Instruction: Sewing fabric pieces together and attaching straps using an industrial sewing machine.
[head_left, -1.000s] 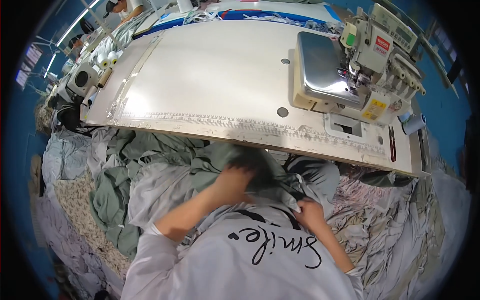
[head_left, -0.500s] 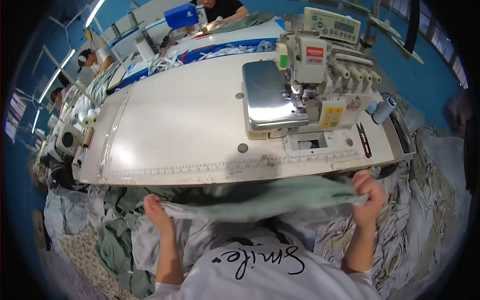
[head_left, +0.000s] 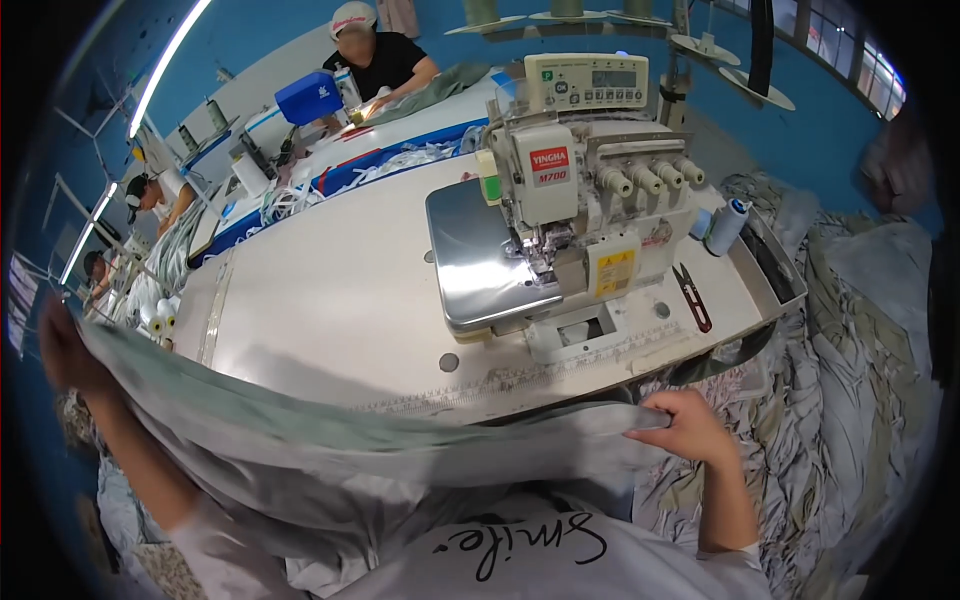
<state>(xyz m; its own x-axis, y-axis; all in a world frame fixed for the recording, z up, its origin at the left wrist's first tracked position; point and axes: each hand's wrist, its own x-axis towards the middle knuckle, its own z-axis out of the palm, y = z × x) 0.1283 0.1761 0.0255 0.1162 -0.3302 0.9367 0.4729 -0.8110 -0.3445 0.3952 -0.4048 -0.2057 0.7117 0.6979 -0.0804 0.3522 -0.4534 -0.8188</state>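
A long piece of grey-green fabric (head_left: 400,455) stretches between my two hands along the front edge of the sewing table (head_left: 310,320). At the far left, my left hand (head_left: 72,350) is raised and closed on one end of it; motion blurs the fingers. My right hand (head_left: 685,425) pinches the other end between thumb and fingers, just off the table's front edge. The cloth sags in the middle, in front of my chest. Beyond it stands an overlock sewing machine (head_left: 545,175) with a shiny metal plate (head_left: 490,260), which neither hand touches.
Red-handled thread snips (head_left: 692,300) and a blue thread cone (head_left: 725,228) lie right of the machine. Heaped fabric (head_left: 830,400) fills the right side. Across a second table, a person in black (head_left: 380,65) works at another machine. More people sit at the far left.
My left hand has swung up and far left with its end of the fabric, drawing the cloth out longer. The right hand has shifted slightly left and down. The view has turned.
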